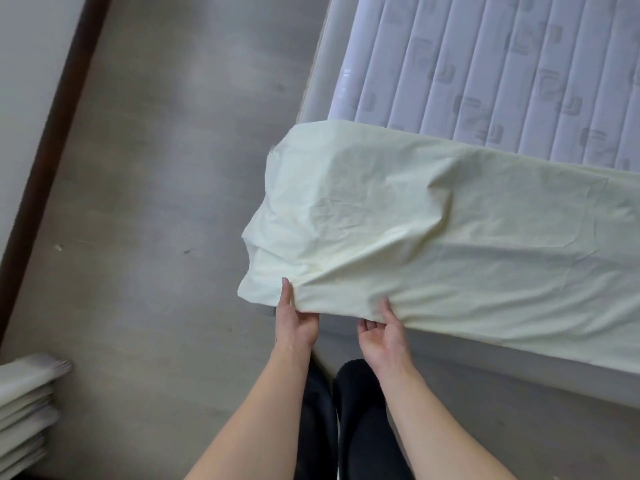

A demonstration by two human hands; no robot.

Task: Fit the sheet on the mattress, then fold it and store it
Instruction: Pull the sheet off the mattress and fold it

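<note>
Grey flooring (pixel 166 174) is spreading across most of the view, bare and smooth, running up to a pale wall with a dark skirting board (pixel 52 133) slanting down the left edge. Filling the upper right, the mattress (pixel 502 74) is lying uncovered over most of its quilted, striped top. Across its near end the pale yellow sheet (pixel 415 230) is lying draped, its corner pocket pulled over the mattress corner and bulging out loosely on the left, creased and not yet snug. A stack of folded linens (pixel 24 403) is sitting on the floor at the lower left, well apart from the bed.

Both hands are working the sheet's lower hem at the corner. The left hand (pixel 298 320) is pinching the edge, thumb lying on top of the cloth and fingers curled under it. The right hand (pixel 384 334) is gripping the hem just beside it, thumb over the fabric and fingers tucked beneath.

Fitting is looking barely begun, with only this end covered. The slack bulge is likely to be the trouble: if the hem is being drawn down without seating the pocket squarely on the corner, it could be slipping back off once the far corners are being stretched.
</note>
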